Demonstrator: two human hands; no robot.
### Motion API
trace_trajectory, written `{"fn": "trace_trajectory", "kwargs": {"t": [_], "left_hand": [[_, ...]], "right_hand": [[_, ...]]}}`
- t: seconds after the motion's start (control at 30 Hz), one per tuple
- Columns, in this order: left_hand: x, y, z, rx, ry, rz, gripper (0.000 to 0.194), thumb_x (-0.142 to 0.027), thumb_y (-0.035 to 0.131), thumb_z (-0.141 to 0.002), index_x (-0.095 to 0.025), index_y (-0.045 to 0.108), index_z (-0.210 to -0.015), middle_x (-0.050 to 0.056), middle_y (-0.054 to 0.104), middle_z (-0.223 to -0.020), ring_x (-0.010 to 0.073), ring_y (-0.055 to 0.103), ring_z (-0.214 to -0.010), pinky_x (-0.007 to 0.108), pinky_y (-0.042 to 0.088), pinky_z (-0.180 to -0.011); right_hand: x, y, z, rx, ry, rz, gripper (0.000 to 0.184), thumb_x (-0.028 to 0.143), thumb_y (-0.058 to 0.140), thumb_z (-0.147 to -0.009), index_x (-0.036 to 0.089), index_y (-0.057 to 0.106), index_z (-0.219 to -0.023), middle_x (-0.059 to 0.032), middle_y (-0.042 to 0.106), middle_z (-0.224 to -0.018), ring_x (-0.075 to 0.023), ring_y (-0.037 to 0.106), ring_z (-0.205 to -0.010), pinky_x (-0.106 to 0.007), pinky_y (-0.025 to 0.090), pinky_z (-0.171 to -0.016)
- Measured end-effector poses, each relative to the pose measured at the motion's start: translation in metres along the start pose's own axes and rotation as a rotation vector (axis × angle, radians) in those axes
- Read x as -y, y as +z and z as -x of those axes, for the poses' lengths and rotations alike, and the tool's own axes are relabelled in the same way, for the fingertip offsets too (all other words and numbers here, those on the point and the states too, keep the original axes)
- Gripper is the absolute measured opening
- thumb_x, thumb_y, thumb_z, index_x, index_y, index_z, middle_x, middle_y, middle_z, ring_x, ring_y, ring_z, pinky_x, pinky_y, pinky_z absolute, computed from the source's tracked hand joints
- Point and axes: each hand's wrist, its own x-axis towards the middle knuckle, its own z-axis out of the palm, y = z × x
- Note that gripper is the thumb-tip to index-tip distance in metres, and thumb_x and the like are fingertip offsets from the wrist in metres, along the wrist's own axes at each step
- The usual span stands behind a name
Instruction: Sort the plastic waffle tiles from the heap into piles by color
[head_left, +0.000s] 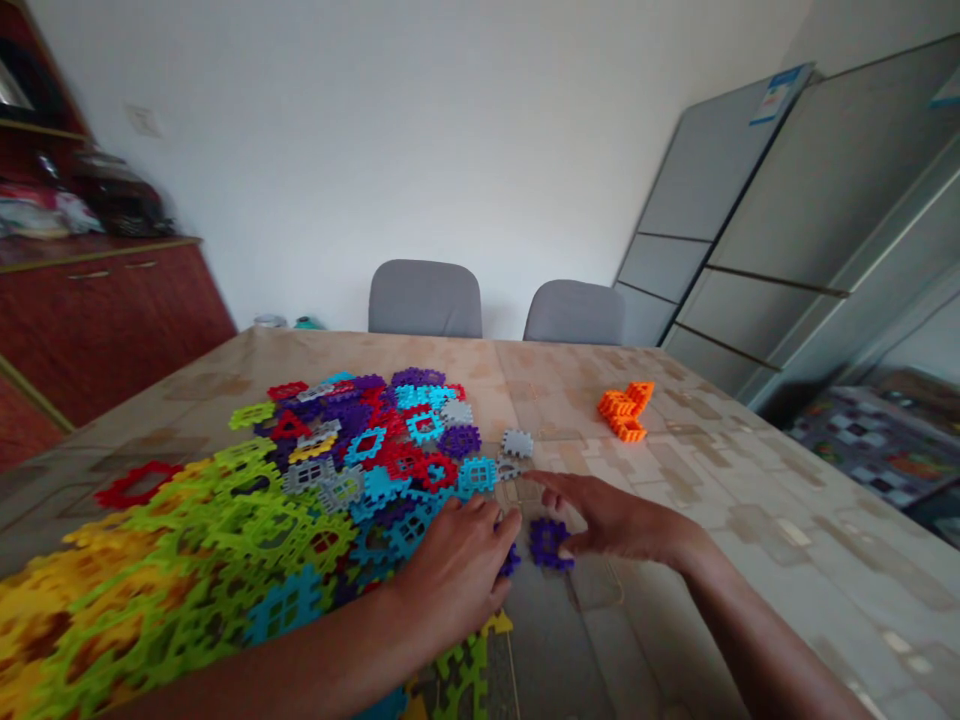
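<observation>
- patterned tablecloth (pixel 705 470) carries the heap of pieces (pixel 289 515).
- right of heap, right hand (pixel 611 515) spreads open, thumb at one purple piece (pixel 541 545), perhaps for steadying.
- at heap's edge, left hand (pixel 459 560) partly covers second purple piece (pixel 512 561); its grip, i cannot tell.

On the left part of the desk (pixel 735 470), a heap of pieces (pixel 375 510) is spread; on the right, a small stack (pixel 621 408) is placed. Between them, a single piece (pixel 539 543) is laid at the right hand (pixel 611 515), and the left hand (pixel 465 550) is placed at the heap's edge. Behind the desk, two chairs (pixel 424 300) are set, with a cabinet (pixel 112 320) left and a refrigerator (pixel 675 180) right.
</observation>
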Motion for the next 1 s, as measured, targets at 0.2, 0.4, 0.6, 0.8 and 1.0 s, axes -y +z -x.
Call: {"fn": "trace_trajectory", "kwargs": {"t": [0.2, 0.4, 0.6, 0.8, 1.0], "left_hand": [[0.000, 0.002, 0.003, -0.030, -0.013, 0.027, 0.059, -0.033, 0.080, -0.079, -0.016, 0.059, -0.131, 0.016, 0.071, -0.112, 0.0367, 0.067, -0.104, 0.050, 0.054, -0.087], [0.037, -0.024, 0.022, -0.116, -0.016, 0.109, 0.030, -0.029, 0.071, -0.087, -0.025, 0.068, -0.117, 0.007, 0.074, -0.110, 0.0281, 0.070, -0.102, 0.039, 0.055, -0.088], [0.123, -0.043, 0.071, -0.255, -0.192, 0.183, 0.029, -0.038, 0.050, -0.097, -0.026, 0.072, -0.110, 0.005, 0.077, -0.108, 0.0271, 0.070, -0.102, 0.036, 0.054, -0.091], [0.137, -0.030, 0.103, -0.269, -0.236, 0.238, 0.027, -0.041, 0.053, -0.096, -0.031, 0.074, -0.110, 0.002, 0.076, -0.113, 0.0254, 0.070, -0.107, 0.032, 0.053, -0.095], [0.132, -0.024, 0.103, -0.240, -0.190, 0.266, 0.026, -0.037, 0.055, -0.094, -0.030, 0.074, -0.110, 0.002, 0.076, -0.113, 0.0241, 0.070, -0.108, 0.030, 0.053, -0.097]], "right_hand": [[-0.007, -0.010, 0.007, -0.092, 0.052, 0.055, 0.071, 0.015, 0.070, -0.081, 0.026, 0.049, -0.148, -0.0099, 0.069, -0.114, -0.0249, 0.065, -0.098, -0.043, 0.052, -0.091], [0.010, 0.005, -0.008, -0.129, -0.067, 0.076, 0.051, 0.014, 0.064, -0.084, 0.024, 0.063, -0.133, -0.0087, 0.073, -0.110, -0.0253, 0.067, -0.097, -0.040, 0.053, -0.089], [0.015, 0.013, -0.018, -0.115, -0.110, 0.037, 0.042, 0.011, 0.058, -0.086, 0.022, 0.067, -0.125, -0.0089, 0.073, -0.114, -0.0258, 0.067, -0.099, -0.039, 0.053, -0.088], [0.028, 0.011, -0.020, 0.012, -0.152, -0.007, 0.058, 0.023, 0.078, -0.079, 0.028, 0.061, -0.134, -0.0083, 0.066, -0.130, -0.0299, 0.060, -0.118, -0.045, 0.047, -0.101], [0.039, 0.033, -0.033, 0.053, -0.212, 0.060, 0.076, 0.013, 0.086, -0.069, 0.024, 0.057, -0.138, -0.0109, 0.061, -0.131, -0.0301, 0.055, -0.121, -0.045, 0.045, -0.103]]}}
